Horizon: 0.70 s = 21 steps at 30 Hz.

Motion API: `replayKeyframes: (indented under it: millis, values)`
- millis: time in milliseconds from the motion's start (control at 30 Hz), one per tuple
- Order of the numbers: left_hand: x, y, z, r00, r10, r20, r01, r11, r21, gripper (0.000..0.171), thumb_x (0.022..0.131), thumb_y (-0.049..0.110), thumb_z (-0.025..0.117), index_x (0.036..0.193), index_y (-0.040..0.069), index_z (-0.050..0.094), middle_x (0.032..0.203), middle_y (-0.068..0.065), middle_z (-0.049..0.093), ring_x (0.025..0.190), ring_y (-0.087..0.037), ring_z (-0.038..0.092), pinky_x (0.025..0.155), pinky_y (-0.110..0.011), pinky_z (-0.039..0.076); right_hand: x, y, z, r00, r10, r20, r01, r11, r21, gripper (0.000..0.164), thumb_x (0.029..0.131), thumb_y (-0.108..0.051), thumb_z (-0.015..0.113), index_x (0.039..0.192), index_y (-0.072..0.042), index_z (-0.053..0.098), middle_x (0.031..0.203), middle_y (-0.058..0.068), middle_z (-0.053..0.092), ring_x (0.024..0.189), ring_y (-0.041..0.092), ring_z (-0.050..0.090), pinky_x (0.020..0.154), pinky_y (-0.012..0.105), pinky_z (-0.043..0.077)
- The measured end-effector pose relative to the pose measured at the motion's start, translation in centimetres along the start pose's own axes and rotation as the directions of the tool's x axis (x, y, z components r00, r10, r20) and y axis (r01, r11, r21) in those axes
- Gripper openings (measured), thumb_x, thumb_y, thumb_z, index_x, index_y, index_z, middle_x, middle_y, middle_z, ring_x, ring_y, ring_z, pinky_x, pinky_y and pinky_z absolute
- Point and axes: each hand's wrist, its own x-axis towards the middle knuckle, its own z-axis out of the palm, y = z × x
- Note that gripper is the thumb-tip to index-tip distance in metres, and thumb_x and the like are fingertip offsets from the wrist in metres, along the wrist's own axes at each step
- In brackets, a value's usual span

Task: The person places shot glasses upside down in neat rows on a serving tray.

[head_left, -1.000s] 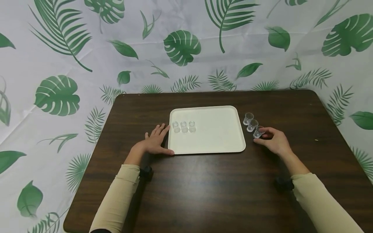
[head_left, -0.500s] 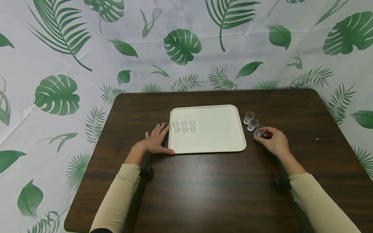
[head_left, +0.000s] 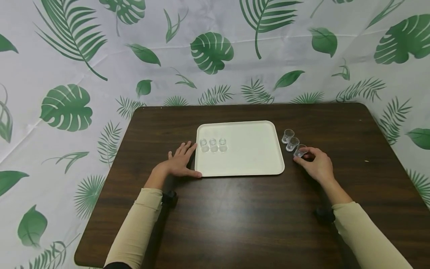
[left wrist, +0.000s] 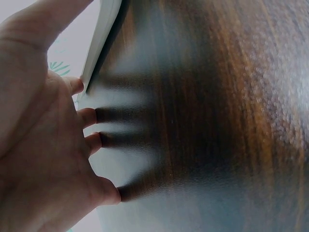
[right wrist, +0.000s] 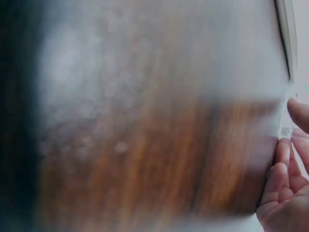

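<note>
The near clear cup (head_left: 298, 152) is standing on the dark table (head_left: 235, 220), just right of the white tray (head_left: 250, 158), ending a slanting row of three. The right hand (head_left: 319, 166) is pinching it between thumb and curled fingers, its forearm reaching in from the lower right. Three more cups (head_left: 213, 145) are standing on the tray's left part. The left hand (head_left: 178, 165) is spreading its fingers apart at the tray's left edge, thumb touching the near corner, gripping nothing.
</note>
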Motion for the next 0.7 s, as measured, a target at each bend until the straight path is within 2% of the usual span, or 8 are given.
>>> replayKeyframes:
  millis: [467, 700]
  values:
    - [0.09, -0.14, -0.07, 1.000, -0.003, 0.007, 0.003, 1.000, 0.009, 0.120, 0.078, 0.066, 0.071, 0.159, 0.017, -0.003, 0.163, -0.014, -0.009, 0.148, -0.037, -0.010, 0.103, -0.076, 0.002, -0.34, 0.04, 0.13, 1.000, 0.002, -0.022, -0.001, 0.999, 0.035, 0.042, 0.090, -0.031, 0.073, 0.119, -0.001, 0.066, 0.109, 0.025, 0.066, 0.101, 0.040, 0.058, 0.085, 0.052, 0.039]
    - [0.10, -0.17, 0.10, 1.000, 0.000, 0.000, 0.000, 1.000, 0.007, 0.120, 0.078, 0.066, 0.071, 0.159, 0.015, -0.002, 0.163, -0.015, -0.008, 0.148, -0.038, -0.009, 0.102, -0.076, 0.003, -0.68, 0.36, 0.17, 0.999, -0.016, -0.041, 0.018, 0.998, 0.062, 0.038, 0.089, -0.025, 0.074, 0.117, 0.000, 0.067, 0.112, 0.024, 0.067, 0.100, 0.035, 0.061, 0.082, 0.037, 0.041]
